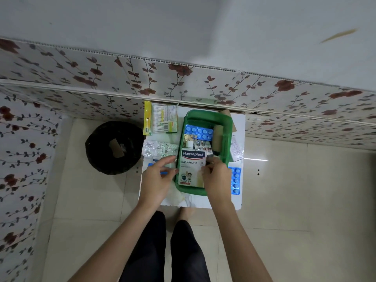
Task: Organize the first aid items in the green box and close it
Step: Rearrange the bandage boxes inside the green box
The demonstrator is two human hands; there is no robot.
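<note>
The green box [227,127] stands open on a white board. Inside lie a Hansaplast plaster pack [191,167] at the near end, a blue pill blister [198,131] at the far end, some small foil strips [201,145] and a brown roll [218,139]. My right hand [216,180] pinches the plaster pack's right edge over the box. My left hand [157,178] hovers just left of the box with its fingers apart, over a blue item that it mostly hides.
On the white board [237,198] lie a cotton swab pack [162,118] and a yellow packet [147,118] at the far left, silver blister strips [156,149], another blue blister [236,181] and a small white carton [236,148] on the right. A black bin [114,147] stands on the floor to the left.
</note>
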